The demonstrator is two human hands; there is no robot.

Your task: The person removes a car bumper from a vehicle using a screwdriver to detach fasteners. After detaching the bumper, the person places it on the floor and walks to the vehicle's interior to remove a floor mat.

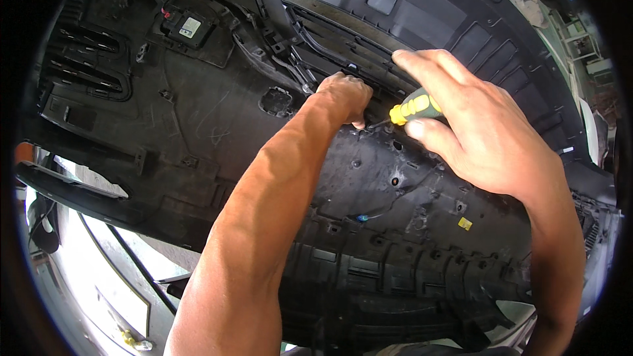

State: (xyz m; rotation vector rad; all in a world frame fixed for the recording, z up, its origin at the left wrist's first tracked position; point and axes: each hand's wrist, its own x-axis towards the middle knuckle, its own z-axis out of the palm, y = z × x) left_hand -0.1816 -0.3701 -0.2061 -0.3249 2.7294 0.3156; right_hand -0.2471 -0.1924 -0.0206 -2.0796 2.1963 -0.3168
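Note:
A large black plastic car bumper (217, 115) lies with its inner side up in front of me. My left hand (343, 95) has its fingers curled over a black strip near the grille slats, its thumb pointing down toward the screwdriver tip. What lies under those fingers is hidden. In my right hand (481, 122) is a screwdriver (415, 108) with a yellow and dark green handle, its end partly covered by the hand. My thumb is below the handle and the fingers stretch above it. The thin shaft points left, reaching the bumper by a row of fasteners.
At the upper left a black module with a white label (191, 28) is fixed to the bumper. A yellow sticker (465, 223) and a small blue connector (362, 218) are at the lower middle. A white panel (99, 270) stands at the lower left, with a yellow-handled tool (135, 341) beside it.

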